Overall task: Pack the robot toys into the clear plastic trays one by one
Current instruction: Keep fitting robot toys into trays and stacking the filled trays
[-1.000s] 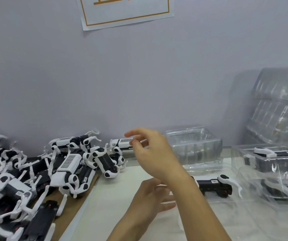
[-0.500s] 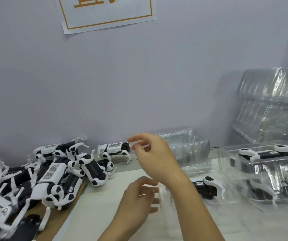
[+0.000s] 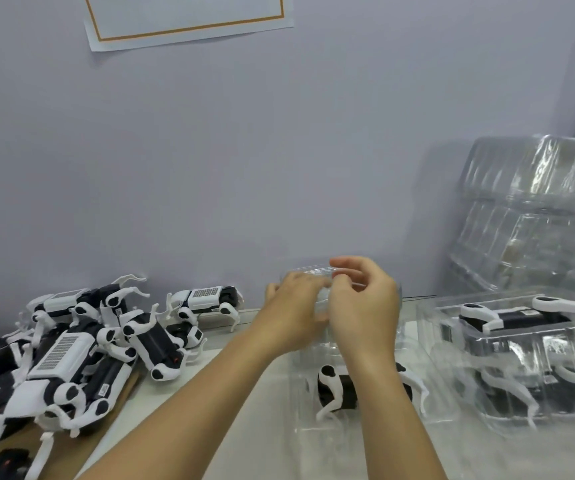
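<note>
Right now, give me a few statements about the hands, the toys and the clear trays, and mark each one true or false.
1. Both hands, left hand and right hand, are raised at the clear plastic tray near the wall. True.
2. The black-and-white robot toys heaped together lie on the right. False: they lie on the left.
3. The clear tray below the right forearm holds a toy. True.
4. The paper sign with the orange border lies on the table. False: it hangs on the wall.

the right forearm (image 3: 383, 393) hides the middle of the robot toy (image 3: 331, 389); the paper sign (image 3: 189, 19) is cut off.
</note>
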Demonstrator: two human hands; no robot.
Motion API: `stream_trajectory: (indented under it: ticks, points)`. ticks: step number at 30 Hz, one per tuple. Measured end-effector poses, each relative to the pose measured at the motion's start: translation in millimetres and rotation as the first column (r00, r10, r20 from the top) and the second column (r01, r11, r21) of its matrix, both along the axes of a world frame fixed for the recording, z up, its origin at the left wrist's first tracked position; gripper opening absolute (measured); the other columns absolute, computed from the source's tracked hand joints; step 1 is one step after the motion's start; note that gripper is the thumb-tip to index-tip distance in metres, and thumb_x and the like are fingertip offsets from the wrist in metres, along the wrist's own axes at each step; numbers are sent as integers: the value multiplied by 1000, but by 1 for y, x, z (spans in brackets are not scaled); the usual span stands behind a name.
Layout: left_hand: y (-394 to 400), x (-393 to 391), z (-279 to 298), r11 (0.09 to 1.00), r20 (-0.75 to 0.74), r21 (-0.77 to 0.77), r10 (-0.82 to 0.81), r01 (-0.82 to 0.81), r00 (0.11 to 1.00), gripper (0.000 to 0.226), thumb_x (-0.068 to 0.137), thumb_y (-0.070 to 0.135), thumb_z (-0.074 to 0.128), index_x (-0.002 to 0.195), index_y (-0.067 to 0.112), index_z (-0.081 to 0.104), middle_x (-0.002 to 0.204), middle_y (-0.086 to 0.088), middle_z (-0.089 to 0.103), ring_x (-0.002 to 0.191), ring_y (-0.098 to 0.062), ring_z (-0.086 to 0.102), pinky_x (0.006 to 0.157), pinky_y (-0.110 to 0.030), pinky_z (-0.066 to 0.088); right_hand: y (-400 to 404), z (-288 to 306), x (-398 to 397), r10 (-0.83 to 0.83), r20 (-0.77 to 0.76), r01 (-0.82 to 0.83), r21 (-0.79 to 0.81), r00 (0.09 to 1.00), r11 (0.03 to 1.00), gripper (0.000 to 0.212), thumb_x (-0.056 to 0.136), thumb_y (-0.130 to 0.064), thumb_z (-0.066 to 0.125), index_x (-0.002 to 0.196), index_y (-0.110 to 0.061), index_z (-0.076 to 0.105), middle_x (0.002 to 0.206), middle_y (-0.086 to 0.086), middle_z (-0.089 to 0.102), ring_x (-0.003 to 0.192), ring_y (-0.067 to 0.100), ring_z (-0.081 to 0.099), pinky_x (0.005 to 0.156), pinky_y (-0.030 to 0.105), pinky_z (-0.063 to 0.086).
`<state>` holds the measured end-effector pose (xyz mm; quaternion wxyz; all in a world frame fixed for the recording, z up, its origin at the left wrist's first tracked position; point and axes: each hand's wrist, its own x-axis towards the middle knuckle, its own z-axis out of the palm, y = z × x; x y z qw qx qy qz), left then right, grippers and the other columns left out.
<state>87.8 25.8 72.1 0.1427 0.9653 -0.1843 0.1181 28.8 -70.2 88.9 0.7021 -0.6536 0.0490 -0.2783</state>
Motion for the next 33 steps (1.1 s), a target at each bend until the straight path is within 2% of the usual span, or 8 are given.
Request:
stream_trajectory:
  ticks: [3,6,9,12,15,23,28,33]
  points:
    - [-14,10,-4,998,-10,62,21,-21,1000,32,89,28,44,113,40,61,83,15,66,79,3,46,69,-28,19,-5,-5,2,-16,-59,17,12,998,1000,32,84,-1,50,86,-27,68,85,-9,68,82,6,64,68,22,51]
    - [-14,11,-6,998,39,-17,66,-65,997,19,90,27,49,94,32,67,72,10,62,76,-3,48,69,-27,19,-8,-10,5,-34,-101,35,7,994,999,30,85,-2,51,86,-28,67,84,-11,67,74,1,62,56,10,43]
    - [-3,11,0,977,39,-198,89,-80,995,17,89,27,61,73,21,62,70,3,61,77,-13,52,68,-25,23,-9,-12,7,-43,-145,47,21,988,999,29,85,-3,50,84,-28,65,84,-10,65,69,7,61,60,19,45]
    - [8,9,8,940,-33,-327,89,-95,995,11,86,23,73,78,23,65,75,4,66,85,-17,59,88,-35,40,-9,-15,8,-55,-191,62,28,980,998,28,85,-4,50,86,-29,63,82,-11,63,62,3,59,55,16,42]
    - [16,5,14,896,-84,-418,124,-148,989,12,84,18,78,95,16,73,83,8,70,102,-19,64,104,-44,41,-9,-17,9,-48,-225,57,31,973,998,24,87,-6,52,96,-25,64,79,-16,59,66,0,57,54,15,39]
    - [45,-23,-8,804,-4,-535,304,-258,953,18,82,17,79,100,18,76,98,4,73,108,-22,62,106,-45,39,-8,-18,7,8,-263,-19,-39,965,999,25,88,-6,52,104,-21,63,81,-14,59,72,18,63,71,36,55]
    - [59,-31,-13,801,-32,-552,260,-234,965,16,83,15,78,99,19,77,96,7,74,101,-12,65,104,-39,43,-7,-19,8,-6,-280,-45,-176,960,983,37,89,-7,48,122,-15,63,81,-20,50,105,28,62,85,39,54]
    - [60,-34,-12,742,28,-646,259,-181,965,14,84,7,75,95,16,77,91,10,72,102,-16,64,101,-40,44,-9,-23,11,33,-374,-158,-308,927,938,31,88,-2,43,110,-9,64,76,-8,54,75,18,53,57,28,42]
